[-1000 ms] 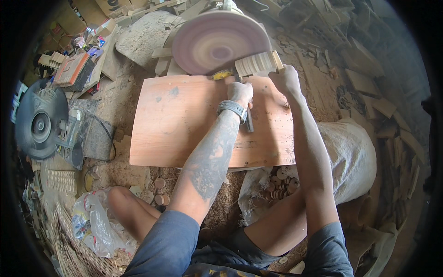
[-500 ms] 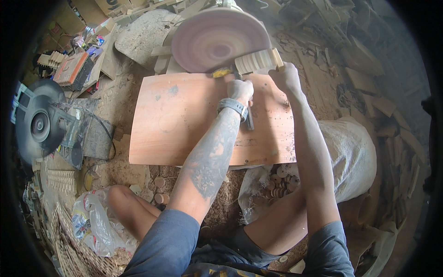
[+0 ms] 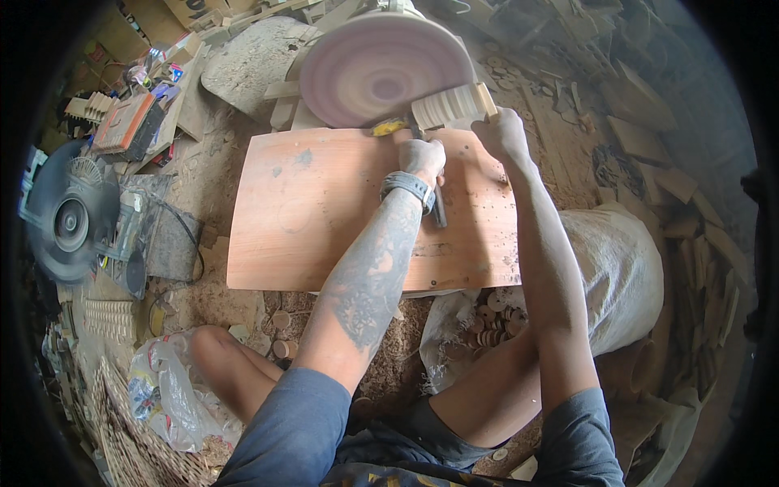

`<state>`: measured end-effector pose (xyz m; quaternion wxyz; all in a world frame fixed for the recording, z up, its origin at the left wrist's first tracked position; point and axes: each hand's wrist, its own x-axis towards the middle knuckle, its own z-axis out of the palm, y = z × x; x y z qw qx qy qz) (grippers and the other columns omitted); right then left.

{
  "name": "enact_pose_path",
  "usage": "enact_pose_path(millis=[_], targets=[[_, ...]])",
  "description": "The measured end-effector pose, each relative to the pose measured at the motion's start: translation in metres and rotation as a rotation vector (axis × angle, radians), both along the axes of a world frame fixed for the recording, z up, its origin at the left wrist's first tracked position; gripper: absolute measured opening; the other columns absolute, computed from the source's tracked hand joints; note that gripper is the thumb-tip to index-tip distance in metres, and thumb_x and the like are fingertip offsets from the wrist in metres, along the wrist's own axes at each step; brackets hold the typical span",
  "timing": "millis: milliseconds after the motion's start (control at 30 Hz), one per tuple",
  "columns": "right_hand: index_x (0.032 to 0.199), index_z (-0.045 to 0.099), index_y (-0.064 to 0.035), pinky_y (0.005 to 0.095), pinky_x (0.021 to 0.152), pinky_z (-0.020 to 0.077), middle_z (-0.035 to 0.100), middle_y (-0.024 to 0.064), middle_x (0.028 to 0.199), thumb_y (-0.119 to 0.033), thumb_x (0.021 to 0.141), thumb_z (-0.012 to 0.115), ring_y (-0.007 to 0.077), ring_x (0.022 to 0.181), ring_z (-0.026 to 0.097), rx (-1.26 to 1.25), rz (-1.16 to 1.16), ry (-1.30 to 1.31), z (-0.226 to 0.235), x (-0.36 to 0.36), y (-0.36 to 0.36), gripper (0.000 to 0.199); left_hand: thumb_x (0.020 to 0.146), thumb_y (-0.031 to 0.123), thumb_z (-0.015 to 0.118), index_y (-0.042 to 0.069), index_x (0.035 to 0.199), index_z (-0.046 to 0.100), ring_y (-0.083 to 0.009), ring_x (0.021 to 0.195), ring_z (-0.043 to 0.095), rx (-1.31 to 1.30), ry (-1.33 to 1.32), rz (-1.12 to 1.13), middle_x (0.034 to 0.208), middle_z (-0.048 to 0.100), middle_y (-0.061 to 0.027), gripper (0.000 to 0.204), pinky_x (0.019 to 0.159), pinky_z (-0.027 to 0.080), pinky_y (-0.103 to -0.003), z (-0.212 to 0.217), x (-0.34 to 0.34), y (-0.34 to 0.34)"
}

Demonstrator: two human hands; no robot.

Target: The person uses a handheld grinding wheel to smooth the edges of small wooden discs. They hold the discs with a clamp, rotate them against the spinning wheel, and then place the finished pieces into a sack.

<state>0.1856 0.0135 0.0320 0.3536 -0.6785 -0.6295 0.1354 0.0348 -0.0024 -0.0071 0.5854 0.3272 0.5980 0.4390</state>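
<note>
A row of round pale wooden discs (image 3: 445,107), packed face to face, lies against the lower right of a large sanding disc (image 3: 381,61), blurred as if spinning. My right hand (image 3: 505,136) is closed at the row's right end, by a flat wooden end piece (image 3: 486,99). At the left end, my left hand (image 3: 422,158) is wrapped round a dark clamp-like tool, whose black bar (image 3: 439,211) sticks out below the fist. A yellow-and-black part (image 3: 389,127) shows beside that hand. Beneath both hands is a wide wooden board (image 3: 308,219); my fingers hide most of the tool.
A machine with a dark, motion-blurred wheel (image 3: 71,223) stands at the left, its cable trailing. A white sack (image 3: 617,268) bulges by my right forearm. Loose wooden discs (image 3: 495,325) lie below the board, and a plastic bag (image 3: 166,390) sits by my left knee. Scrap wood fills the right side.
My hands and the row of wooden discs stay in nearly the same place. Only the blur of the dark wheel at the left looks different.
</note>
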Motion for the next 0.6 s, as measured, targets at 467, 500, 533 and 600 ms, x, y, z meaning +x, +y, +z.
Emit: enact_pose_path(millis=[467, 500, 533, 600], targets=[[0.075, 0.064, 0.0019, 0.0413, 0.057, 0.0478, 0.062, 0.0201, 0.063, -0.017, 0.07, 0.066, 0.0294, 0.058, 0.062, 0.087, 0.04, -0.034, -0.025, 0.017, 0.013, 0.019, 0.09, 0.015, 0.053, 0.0, 0.087, 0.05, -0.0191, 0.04, 0.048, 0.035, 0.03, -0.029, 0.057, 0.047, -0.0075, 0.016, 0.032, 0.038, -0.038, -0.001, 0.0, -0.002], [0.075, 0.064, 0.0022, 0.0425, 0.058, 0.0483, 0.062, 0.0221, 0.064, -0.018, 0.069, 0.065, 0.0339, 0.06, 0.063, 0.074, 0.022, 0.008, -0.024, 0.016, 0.009, 0.021, 0.091, 0.016, 0.054, 0.001, 0.086, 0.05, -0.0194, 0.039, 0.048, 0.007, 0.026, -0.021, 0.056, 0.047, -0.0072, 0.016, 0.032, 0.038, -0.038, 0.002, -0.001, -0.006], [0.074, 0.063, 0.0027, 0.0422, 0.058, 0.048, 0.061, 0.0222, 0.063, -0.018, 0.07, 0.064, 0.0323, 0.058, 0.062, 0.068, -0.041, -0.055, -0.02, 0.012, 0.008, 0.021, 0.091, 0.016, 0.054, 0.001, 0.086, 0.05, -0.0196, 0.039, 0.049, -0.024, 0.016, -0.023, 0.055, 0.047, -0.0069, 0.016, 0.032, 0.038, -0.038, 0.006, -0.002, -0.009], [0.076, 0.063, 0.0027, 0.0406, 0.057, 0.0473, 0.061, 0.019, 0.062, -0.017, 0.072, 0.063, 0.0272, 0.056, 0.06, 0.043, -0.046, -0.088, -0.012, 0.001, -0.009, 0.02, 0.093, 0.017, 0.056, 0.004, 0.081, 0.048, -0.0177, 0.036, 0.046, 0.01, 0.069, 0.0, 0.054, 0.046, -0.0053, 0.019, 0.03, 0.036, -0.036, 0.014, -0.009, -0.022]])
